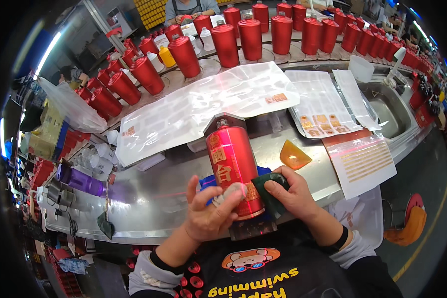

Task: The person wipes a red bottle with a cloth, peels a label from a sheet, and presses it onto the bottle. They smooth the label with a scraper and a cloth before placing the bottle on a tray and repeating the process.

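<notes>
A red metallic bottle with gold lettering lies tilted in front of me, its neck pointing away, in a dark holder with blue material beneath. My left hand is at its lower left side, fingers apart. Whitish coverings, apparently finger cots, show at its fingertips; whether they touch the bottle I cannot tell. My right hand grips a dark green cloth-like piece against the bottle's lower right side. Right of the bottle lies an amber, fan-shaped scraper.
Large clear label sheets spread behind the bottle, with more gold label sheets at right. A sink is beyond them. Rows of red bottles stand on a curved conveyor. A purple cup lies left. Another person sits across.
</notes>
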The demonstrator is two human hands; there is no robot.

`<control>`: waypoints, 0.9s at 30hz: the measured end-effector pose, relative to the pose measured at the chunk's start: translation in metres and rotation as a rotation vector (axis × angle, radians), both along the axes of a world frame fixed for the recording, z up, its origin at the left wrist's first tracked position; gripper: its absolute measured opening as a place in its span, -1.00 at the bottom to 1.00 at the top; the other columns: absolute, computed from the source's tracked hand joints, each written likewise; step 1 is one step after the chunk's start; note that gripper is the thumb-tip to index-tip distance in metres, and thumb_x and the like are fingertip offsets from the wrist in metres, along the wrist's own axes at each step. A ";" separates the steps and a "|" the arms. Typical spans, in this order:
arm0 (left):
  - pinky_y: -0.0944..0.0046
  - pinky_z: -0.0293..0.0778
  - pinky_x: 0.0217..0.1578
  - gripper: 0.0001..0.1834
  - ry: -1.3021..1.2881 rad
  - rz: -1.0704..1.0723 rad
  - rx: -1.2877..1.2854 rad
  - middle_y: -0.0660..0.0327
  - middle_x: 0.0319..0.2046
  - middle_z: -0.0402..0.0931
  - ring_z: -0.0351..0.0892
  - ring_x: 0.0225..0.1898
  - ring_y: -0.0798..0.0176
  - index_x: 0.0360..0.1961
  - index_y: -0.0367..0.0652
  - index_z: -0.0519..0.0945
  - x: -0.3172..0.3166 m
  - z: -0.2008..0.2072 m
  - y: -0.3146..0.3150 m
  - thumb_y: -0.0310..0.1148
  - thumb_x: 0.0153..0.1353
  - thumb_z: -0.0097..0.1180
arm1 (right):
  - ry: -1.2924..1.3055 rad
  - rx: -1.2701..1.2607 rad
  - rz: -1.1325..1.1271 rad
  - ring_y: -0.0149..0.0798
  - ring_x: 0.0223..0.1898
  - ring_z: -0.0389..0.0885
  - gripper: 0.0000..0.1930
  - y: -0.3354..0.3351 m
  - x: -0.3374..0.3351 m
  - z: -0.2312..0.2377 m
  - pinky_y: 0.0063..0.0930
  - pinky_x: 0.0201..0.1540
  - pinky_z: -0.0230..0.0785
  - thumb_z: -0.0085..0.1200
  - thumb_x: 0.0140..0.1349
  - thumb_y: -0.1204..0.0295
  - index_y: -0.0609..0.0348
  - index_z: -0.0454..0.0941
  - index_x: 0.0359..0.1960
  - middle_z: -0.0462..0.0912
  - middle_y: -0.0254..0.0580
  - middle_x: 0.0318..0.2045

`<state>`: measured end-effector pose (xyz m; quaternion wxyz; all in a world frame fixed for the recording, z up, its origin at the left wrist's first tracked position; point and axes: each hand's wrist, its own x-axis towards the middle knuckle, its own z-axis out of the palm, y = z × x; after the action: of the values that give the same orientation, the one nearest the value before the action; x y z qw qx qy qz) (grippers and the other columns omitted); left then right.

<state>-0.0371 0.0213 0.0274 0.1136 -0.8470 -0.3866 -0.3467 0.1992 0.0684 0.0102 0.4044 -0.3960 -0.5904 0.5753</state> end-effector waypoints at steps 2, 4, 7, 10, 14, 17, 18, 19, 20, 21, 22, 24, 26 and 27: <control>-0.14 0.02 0.33 -0.62 -0.009 0.027 -0.028 0.43 -0.09 0.60 0.42 -0.05 0.28 -0.02 0.00 0.64 0.003 -0.004 -0.011 -0.09 0.22 0.13 | -0.012 0.023 -0.011 -0.59 -0.40 0.46 -0.69 0.001 0.001 0.000 -0.63 -0.35 0.37 0.19 0.28 0.22 0.24 0.48 -0.22 0.56 -0.37 -0.45; -0.15 0.02 0.33 -0.63 -0.013 0.036 -0.029 0.43 -0.08 0.60 0.41 -0.03 0.28 -0.02 0.00 0.64 0.005 -0.006 -0.017 -0.09 0.22 0.13 | -0.019 0.008 -0.008 -0.58 -0.41 0.46 -0.71 0.002 0.003 0.001 -0.61 -0.36 0.37 0.20 0.27 0.25 0.23 0.49 -0.21 0.57 -0.36 -0.45; -0.18 0.02 0.31 -0.60 -0.030 0.032 -0.040 0.40 -0.06 0.59 0.37 0.03 0.25 0.01 0.00 0.62 0.009 -0.012 -0.029 -0.09 0.20 0.15 | -0.067 0.024 0.002 -0.56 -0.41 0.49 -0.73 0.003 0.005 0.006 -0.59 -0.36 0.39 0.21 0.26 0.29 0.23 0.49 -0.20 0.58 -0.33 -0.45; -0.22 -0.02 0.31 -0.44 -0.073 -0.003 -0.055 0.23 0.07 0.51 0.31 0.13 0.13 0.10 -0.06 0.55 0.007 -0.023 -0.037 -0.08 0.08 0.27 | -0.178 0.200 0.008 -0.50 -0.42 0.54 -0.74 0.007 0.005 0.029 -0.55 -0.36 0.41 0.22 0.23 0.33 0.25 0.50 -0.20 0.60 -0.25 -0.46; -0.37 -0.14 0.28 -0.07 -0.211 0.292 -0.269 -0.27 0.19 0.22 0.13 0.26 -0.29 0.30 -0.38 0.17 0.017 -0.033 -0.038 0.00 0.07 0.28 | -0.291 0.328 0.173 -0.31 -0.42 0.63 -0.73 0.016 -0.001 0.059 -0.45 -0.34 0.45 0.23 0.20 0.34 0.27 0.50 -0.20 0.62 -0.10 -0.47; -0.38 -0.21 0.29 -0.06 -0.199 0.333 -0.281 -0.27 0.23 0.17 0.12 0.29 -0.28 0.32 -0.40 0.16 0.015 -0.031 -0.036 -0.01 0.07 0.27 | -0.401 0.427 0.405 -0.07 -0.38 0.66 -0.72 0.039 -0.015 0.078 -0.34 -0.32 0.47 0.25 0.15 0.35 0.24 0.51 -0.21 0.63 0.01 -0.44; -0.37 -0.26 0.31 -0.05 -0.155 0.334 -0.252 -0.28 0.23 0.18 0.11 0.31 -0.27 0.33 -0.41 0.15 0.012 -0.030 -0.037 0.01 0.09 0.26 | -0.438 0.516 0.383 0.00 -0.37 0.64 -0.74 0.054 -0.022 0.078 -0.28 -0.32 0.47 0.25 0.12 0.35 0.22 0.52 -0.23 0.62 0.02 -0.43; -0.37 -0.26 0.31 -0.05 -0.164 0.326 -0.259 -0.28 0.23 0.18 0.11 0.31 -0.27 0.33 -0.41 0.15 0.010 -0.026 -0.036 0.01 0.09 0.26 | -0.483 0.604 0.349 0.07 -0.36 0.62 -0.75 0.067 -0.025 0.079 -0.22 -0.32 0.47 0.26 0.09 0.36 0.20 0.52 -0.26 0.61 0.04 -0.42; -0.36 -0.26 0.31 -0.05 -0.112 0.295 -0.228 -0.28 0.23 0.19 0.12 0.31 -0.26 0.33 -0.41 0.15 0.008 -0.022 -0.035 0.02 0.10 0.24 | -0.525 0.800 0.159 0.06 -0.37 0.62 -0.76 0.080 -0.029 0.079 -0.20 -0.33 0.44 0.26 0.07 0.36 0.18 0.51 -0.29 0.60 0.03 -0.43; -0.35 -0.26 0.32 -0.05 -0.059 0.275 -0.200 -0.27 0.23 0.20 0.13 0.31 -0.25 0.33 -0.41 0.15 0.007 -0.020 -0.035 0.03 0.11 0.23 | -0.557 0.992 -0.024 0.05 -0.39 0.61 -0.77 0.087 -0.037 0.081 -0.19 -0.34 0.42 0.25 0.05 0.36 0.16 0.51 -0.31 0.58 0.02 -0.45; -0.33 -0.27 0.33 0.01 -0.091 0.289 -0.152 -0.26 0.17 0.28 0.13 0.32 -0.24 0.35 -0.42 0.10 0.008 -0.020 -0.033 0.04 0.08 0.25 | -0.602 1.197 -0.052 -0.01 -0.43 0.56 -0.79 0.085 -0.040 0.088 -0.19 -0.38 0.36 0.24 0.00 0.38 0.11 0.49 -0.36 0.51 -0.08 -0.48; -0.32 -0.27 0.33 0.04 -0.158 0.328 -0.240 -0.25 0.16 0.31 0.13 0.31 -0.25 0.35 -0.44 0.06 0.008 -0.025 -0.033 0.06 0.07 0.25 | -0.643 1.228 0.136 -0.09 -0.38 0.55 -0.81 0.058 -0.039 0.096 -0.23 -0.34 0.33 0.27 0.00 0.39 0.05 0.52 -0.36 0.51 -0.19 -0.44; -0.30 -0.30 0.33 0.14 -0.198 0.380 -0.391 -0.22 0.15 0.33 0.13 0.31 -0.26 0.37 -0.49 -0.04 0.006 -0.035 -0.034 0.09 0.04 0.26 | -0.601 1.162 0.458 -0.20 -0.29 0.53 -0.82 0.033 -0.035 0.094 -0.25 -0.24 0.28 0.30 -0.03 0.41 -0.04 0.56 -0.37 0.51 -0.35 -0.33; -0.30 -0.30 0.33 0.14 -0.208 0.379 -0.397 -0.22 0.15 0.33 0.13 0.31 -0.26 0.37 -0.49 -0.04 0.008 -0.038 -0.034 0.09 0.04 0.26 | -0.456 1.023 0.666 -0.21 -0.33 0.50 -0.79 0.029 -0.030 0.093 -0.25 -0.24 0.26 0.33 -0.04 0.39 -0.03 0.59 -0.34 0.51 -0.34 -0.33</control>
<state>-0.0294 -0.0123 -0.0103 -0.0317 -0.7254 -0.6076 -0.3218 0.1694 0.0973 0.1034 0.2063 -0.0614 -0.9519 0.2179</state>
